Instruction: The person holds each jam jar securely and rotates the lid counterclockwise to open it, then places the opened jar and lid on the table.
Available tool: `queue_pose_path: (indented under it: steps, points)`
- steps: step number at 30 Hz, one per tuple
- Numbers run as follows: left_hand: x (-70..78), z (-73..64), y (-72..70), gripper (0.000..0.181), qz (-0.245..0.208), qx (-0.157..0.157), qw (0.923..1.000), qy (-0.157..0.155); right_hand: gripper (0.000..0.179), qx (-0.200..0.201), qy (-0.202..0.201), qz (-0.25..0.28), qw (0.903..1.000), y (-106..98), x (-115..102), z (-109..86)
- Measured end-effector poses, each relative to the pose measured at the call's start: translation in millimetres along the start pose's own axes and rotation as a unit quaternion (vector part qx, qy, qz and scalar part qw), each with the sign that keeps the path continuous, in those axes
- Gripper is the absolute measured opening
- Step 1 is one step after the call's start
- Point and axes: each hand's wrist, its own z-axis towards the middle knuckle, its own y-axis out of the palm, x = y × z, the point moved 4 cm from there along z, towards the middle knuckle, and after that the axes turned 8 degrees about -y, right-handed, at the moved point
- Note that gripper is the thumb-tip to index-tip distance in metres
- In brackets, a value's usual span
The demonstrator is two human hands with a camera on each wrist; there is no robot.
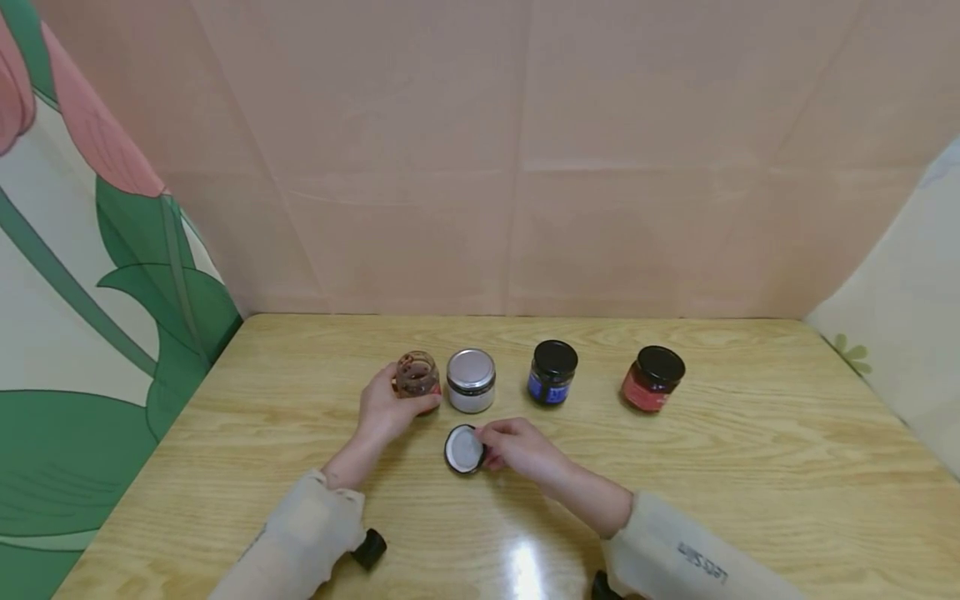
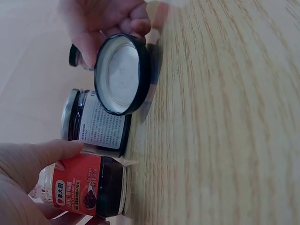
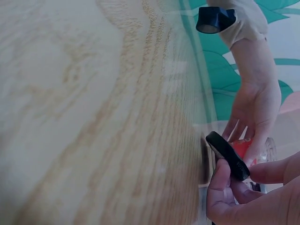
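My left hand (image 1: 384, 408) grips an uncovered strawberry jam jar (image 2: 77, 185) at the left of the row, with a red label and dark jam inside. In the head view the glass mouth of that jar faces up. My right hand (image 1: 525, 450) pinches a black jar lid (image 3: 228, 155) by its edge, tilted so its pale inner side (image 1: 464, 450) shows. The lid is in front of a silver-lidded jar (image 1: 471, 380), which stands close beside the jam jar. Part of the red label is hidden by the left thumb and fingers.
Farther right on the wooden table (image 1: 750, 467) stand a black-lidded jar with a blue label (image 1: 552, 372) and a black-lidded jar with a red label (image 1: 652, 379). A pinkish cloth (image 1: 517, 167) hangs behind the table's back edge.
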Motion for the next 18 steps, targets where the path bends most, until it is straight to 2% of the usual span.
queue_pose_path:
  steps: [9, 18]
  points:
    - [1.3, 0.5, -0.5, 0.057, 0.004, -0.004, 1.0000, 0.003, 0.030, -0.012, 0.001, 0.025, 0.9996, 2.0, 3.3, 1.7]
    - [2.2, 0.8, -0.7, 0.057, 0.004, -0.008, 0.9999, 0.009, 0.030, 0.005, 0.009, 0.009, 0.9999, 2.4, 2.5, 1.4]
